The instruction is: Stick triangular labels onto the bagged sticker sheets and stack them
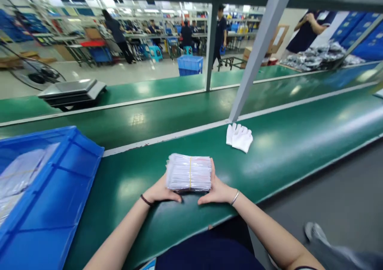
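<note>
A thick bundle of plastic-wrapped white packets, bound by a yellow rubber band, is gripped between my two hands over the green work surface. My left hand presses against its left end, the thumb reaching along the near side. At the right end, my right hand holds it the same way, with its thumb low in front. Most of my fingers are hidden behind the bundle. To the left stands a blue crate, with more banded white packets inside.
White gloves lie right of the bundle, by a slanted grey post. Across the belt sit a platform scale and a pile of silvery bags. A nearby person's shoe shows at lower right. Several people are farther back.
</note>
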